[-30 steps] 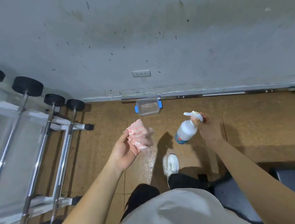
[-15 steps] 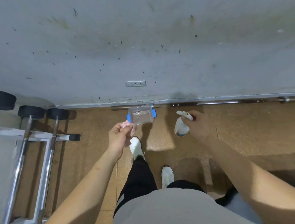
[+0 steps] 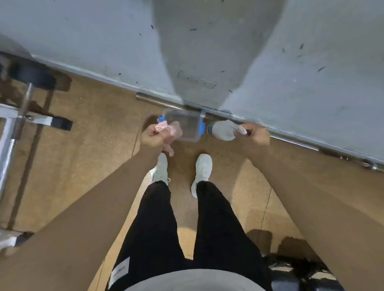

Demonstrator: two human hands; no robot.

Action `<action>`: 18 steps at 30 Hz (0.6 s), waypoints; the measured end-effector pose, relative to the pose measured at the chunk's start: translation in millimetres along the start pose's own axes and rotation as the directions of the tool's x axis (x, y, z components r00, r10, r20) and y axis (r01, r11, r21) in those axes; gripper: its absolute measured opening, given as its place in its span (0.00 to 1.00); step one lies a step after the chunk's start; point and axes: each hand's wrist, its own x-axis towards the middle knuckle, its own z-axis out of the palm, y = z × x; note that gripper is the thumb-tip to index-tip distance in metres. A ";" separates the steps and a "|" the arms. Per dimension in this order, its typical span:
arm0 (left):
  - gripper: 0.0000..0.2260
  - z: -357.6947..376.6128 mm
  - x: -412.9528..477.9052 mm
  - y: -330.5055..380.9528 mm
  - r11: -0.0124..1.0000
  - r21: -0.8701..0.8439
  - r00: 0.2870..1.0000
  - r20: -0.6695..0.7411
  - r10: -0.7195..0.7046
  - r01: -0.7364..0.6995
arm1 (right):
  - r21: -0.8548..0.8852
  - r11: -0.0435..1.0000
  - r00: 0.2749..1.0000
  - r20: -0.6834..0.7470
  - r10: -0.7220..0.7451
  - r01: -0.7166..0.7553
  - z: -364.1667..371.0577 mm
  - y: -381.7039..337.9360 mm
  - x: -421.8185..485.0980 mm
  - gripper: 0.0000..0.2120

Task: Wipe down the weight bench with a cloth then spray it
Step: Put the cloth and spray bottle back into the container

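My left hand (image 3: 155, 138) grips a bunched pink-and-white cloth (image 3: 168, 130), held just over the left end of a clear plastic box with blue clips (image 3: 188, 127) on the floor by the wall. My right hand (image 3: 255, 135) grips the neck of a white spray bottle (image 3: 222, 130), which lies tilted with its base pointing left, right beside the box. A dark corner of the weight bench (image 3: 287, 286) shows at the bottom right, behind me. Both arms reach down and forward.
A steel barbell (image 3: 296, 143) lies along the foot of the grey wall. A dumbbell rack (image 3: 8, 132) with black-ended dumbbells stands at the left. My two white shoes (image 3: 202, 169) stand on the brown floor just short of the box.
I have stepped up to the wall and bent lower. Both hands went down and forward, so the cloth and the bottle now sit at the box on the floor.
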 end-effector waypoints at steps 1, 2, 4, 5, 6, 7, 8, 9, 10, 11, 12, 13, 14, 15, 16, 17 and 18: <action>0.06 4.7 14.5 -3.8 1.000 -0.011 0.999 -0.031 -0.009 0.009 | -0.023 0.999 0.999 0.012 -0.035 0.035 15.8 1.0 20.5 0.05; 0.05 9.8 26.3 -5.5 1.000 -0.015 0.998 -0.052 -0.024 0.023 | -0.056 0.995 0.997 0.023 -0.076 0.077 27.8 -1.1 37.1 0.05; 0.02 19.5 60.6 -24.4 0.998 -0.052 0.997 -0.067 -0.038 0.035 | -0.140 0.980 0.989 0.063 -0.133 0.141 59.1 -0.4 75.3 0.04; 0.03 23.5 76.9 -37.8 0.997 -0.072 0.997 -0.066 -0.032 0.027 | -0.185 0.967 0.983 0.094 -0.158 0.173 74.4 1.6 91.9 0.04; 0.04 26.7 94.8 -54.3 0.996 -0.087 0.996 -0.082 -0.040 0.033 | -0.225 0.954 0.977 0.124 -0.175 0.199 93.0 6.8 110.7 0.06; 0.04 28.5 113.4 -70.5 0.994 -0.103 0.994 -0.101 -0.049 0.039 | -0.254 0.941 0.971 0.145 -0.191 0.224 110.6 12.8 128.4 0.07; 0.02 30.6 129.9 -82.9 0.993 -0.113 0.992 -0.115 -0.052 0.039 | -0.278 0.929 0.965 0.169 -0.201 0.243 126.9 19.3 144.9 0.06; 0.01 33.4 146.9 -95.1 0.991 -0.124 0.990 -0.130 -0.058 0.042 | -0.305 0.915 0.958 0.194 -0.211 0.264 142.8 27.9 160.2 0.05; 0.02 36.4 163.3 -104.7 0.988 -0.143 0.988 -0.135 -0.081 0.061 | -0.323 0.902 0.950 0.215 -0.225 0.286 157.7 36.1 175.2 0.06; 0.03 39.3 181.7 -115.6 0.981 -0.171 0.985 -0.131 -0.113 0.089 | -0.336 0.892 0.946 0.225 -0.234 0.301 170.8 43.3 188.8 0.08; 0.04 42.2 198.0 -124.0 0.975 -0.189 0.982 -0.130 -0.140 0.114 | -0.344 0.884 0.940 0.233 -0.248 0.318 182.7 50.1 201.9 0.09; 0.04 44.6 215.4 -134.3 0.975 -0.187 0.979 -0.139 -0.150 0.123 | -0.349 0.873 0.933 0.242 -0.268 0.341 194.3 56.8 214.8 0.09; 0.03 47.1 231.7 -143.5 0.976 -0.179 0.977 -0.149 -0.152 0.125 | -0.346 0.866 0.926 0.248 -0.285 0.360 206.0 64.8 228.4 0.09; 0.05 50.0 247.0 -151.5 0.977 -0.177 0.977 -0.154 -0.150 0.122 | -0.339 0.866 0.923 0.248 -0.294 0.367 216.4 70.8 239.9 0.09; 0.06 53.2 260.6 -157.7 0.978 -0.171 0.978 -0.152 -0.145 0.119 | -0.325 0.872 0.923 0.245 -0.297 0.366 226.9 78.4 252.5 0.09; 0.07 57.0 274.7 -164.0 0.981 -0.163 0.980 -0.146 -0.132 0.108 | -0.310 0.879 0.924 0.241 -0.296 0.362 236.0 84.4 263.2 0.09; 0.08 61.0 287.6 -169.5 0.983 -0.152 0.982 -0.141 -0.126 0.104 | -0.301 0.883 0.925 0.240 -0.295 0.360 245.5 91.9 274.5 0.09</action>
